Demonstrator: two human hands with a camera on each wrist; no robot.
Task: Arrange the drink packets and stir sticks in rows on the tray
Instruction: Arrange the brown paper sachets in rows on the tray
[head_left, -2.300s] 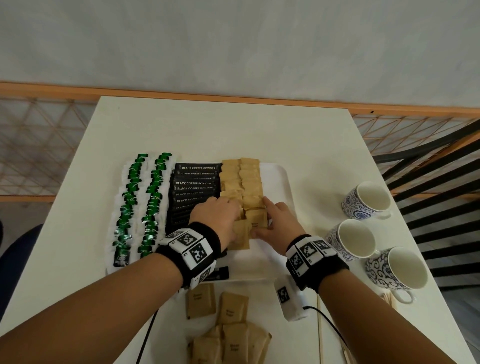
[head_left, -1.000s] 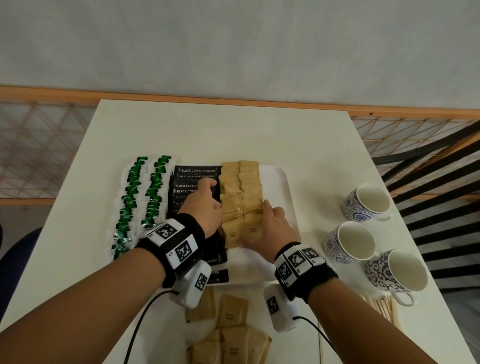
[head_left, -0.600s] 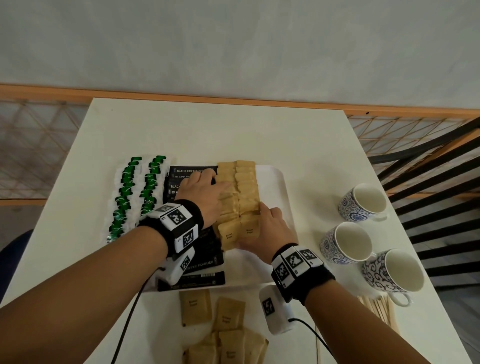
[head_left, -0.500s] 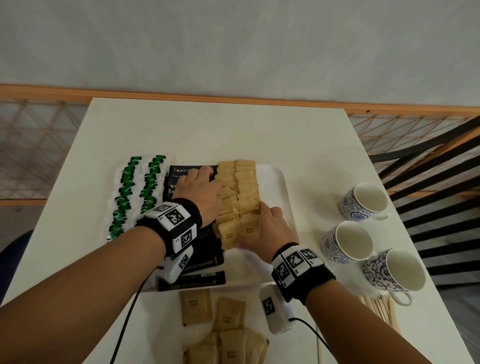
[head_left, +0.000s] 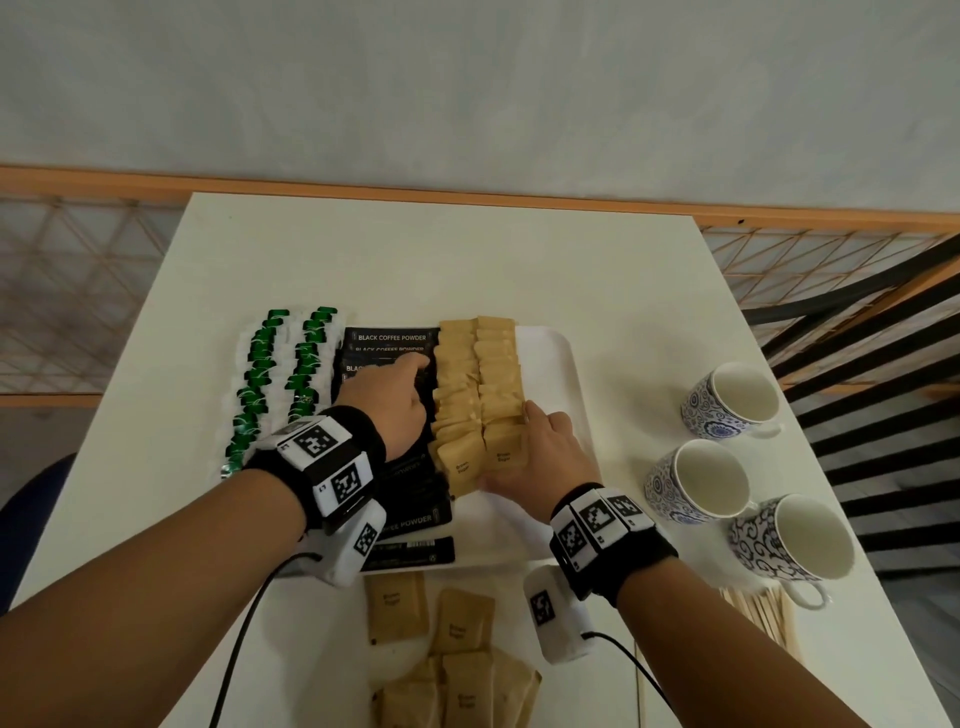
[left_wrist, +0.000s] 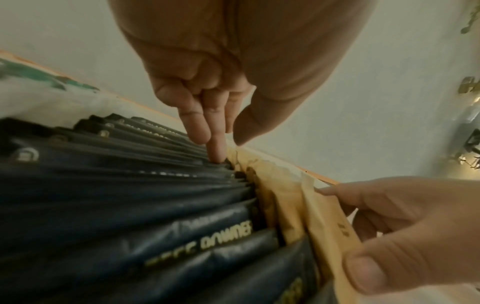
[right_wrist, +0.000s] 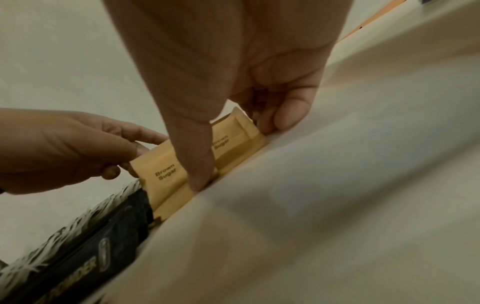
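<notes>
On the white tray (head_left: 550, 374) lie rows of green-and-white packets (head_left: 280, 374), black coffee sticks (head_left: 392, 338) and two columns of brown sugar packets (head_left: 478, 364). My left hand (head_left: 400, 384) lies over the black sticks; in the left wrist view its straight fingers (left_wrist: 217, 152) press down at the seam between black and brown rows. My right hand (head_left: 540, 452) holds the near end of the brown columns, with its thumb (right_wrist: 200, 176) on the front packets and curled fingers against their right side. Wooden stir sticks (head_left: 763, 618) lie at the near right of the table.
Three blue-patterned cups (head_left: 732, 400) (head_left: 696, 483) (head_left: 789, 545) stand right of the tray. Loose brown sugar packets (head_left: 457, 665) lie on the table in front of the tray. A railing runs behind and to the right of the table.
My left hand has slid away from me along the black sticks toward the far end. The right hand has stayed at the near end of the brown columns, which now sit tighter.
</notes>
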